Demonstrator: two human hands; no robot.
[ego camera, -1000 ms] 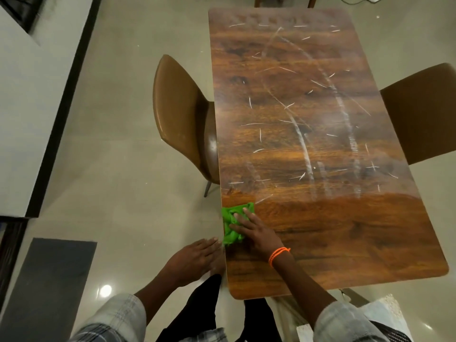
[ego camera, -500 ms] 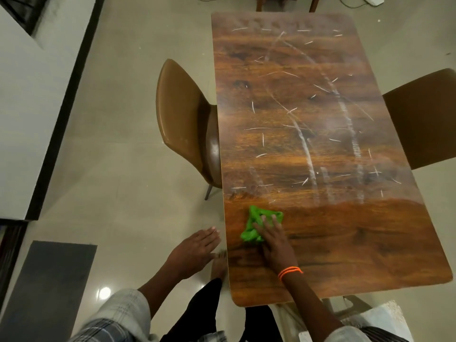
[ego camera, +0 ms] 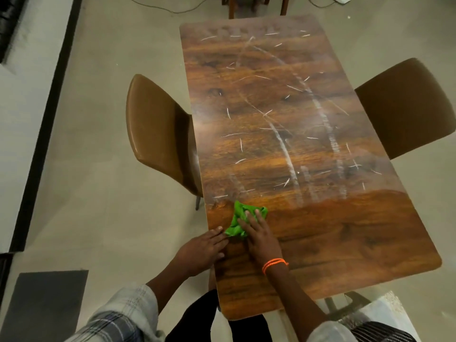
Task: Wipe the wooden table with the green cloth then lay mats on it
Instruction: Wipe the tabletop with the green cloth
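Observation:
The wooden table [ego camera: 308, 230] runs away from me, its far part covered in white streaks and small white specks, its near strip dark and clean. A crumpled green cloth [ego camera: 240, 219] lies near the table's left edge. My right hand [ego camera: 259, 236], with an orange band on the wrist, presses flat on the cloth with fingers spread. My left hand [ego camera: 201, 250] rests flat on the table's left edge, its fingertips touching the cloth's near corner. No mats are in view.
A brown chair [ego camera: 158, 134] is tucked against the table's left side and another brown chair [ego camera: 404, 104] stands at the right. A dark floor mat [ego camera: 47, 304] lies at the lower left. A wooden chair's legs [ego camera: 256, 6] show beyond the far end.
My right hand has slid the green cloth from the table's left edge a little to the right. My left hand has come up from beside the table onto its edge.

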